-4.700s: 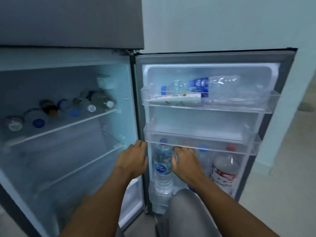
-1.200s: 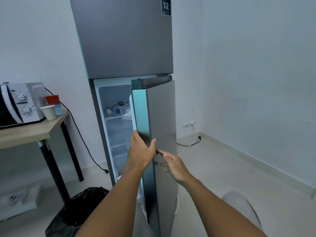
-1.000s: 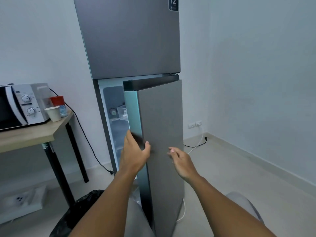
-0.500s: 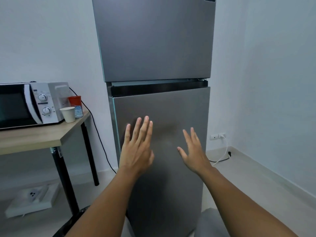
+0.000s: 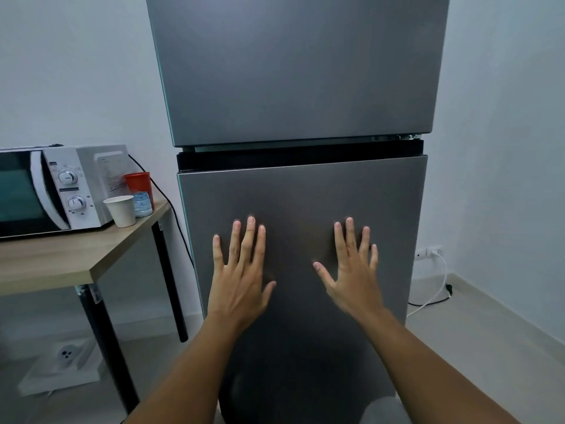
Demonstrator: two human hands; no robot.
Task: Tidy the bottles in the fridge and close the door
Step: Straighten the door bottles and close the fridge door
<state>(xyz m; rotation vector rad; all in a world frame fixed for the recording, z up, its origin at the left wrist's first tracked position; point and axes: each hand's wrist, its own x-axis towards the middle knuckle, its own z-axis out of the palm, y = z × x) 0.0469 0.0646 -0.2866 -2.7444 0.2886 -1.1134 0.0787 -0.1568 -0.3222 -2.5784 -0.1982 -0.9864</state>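
The grey two-door fridge (image 5: pixel 293 87) stands straight ahead with both doors shut. Its lower door (image 5: pixel 305 191) lies flush with the body, so the bottles inside are hidden. My left hand (image 5: pixel 241 273) is flat against the lower door, left of its middle, fingers spread. My right hand (image 5: pixel 351 270) presses flat on the same door to the right, fingers also apart. Neither hand holds anything.
A wooden table (image 5: pixel 67 258) with black legs stands left of the fridge, carrying a microwave (image 5: pixel 55 191), a paper cup (image 5: pixel 120 211) and a red cup (image 5: pixel 138 183). A white box (image 5: pixel 61 371) lies under it. A white cable (image 5: pixel 434 289) runs along the floor at right.
The lower door swung from wide open to fully shut. My hands moved from gripping its edge to lying flat on its front. The view shifted to face the fridge head-on.
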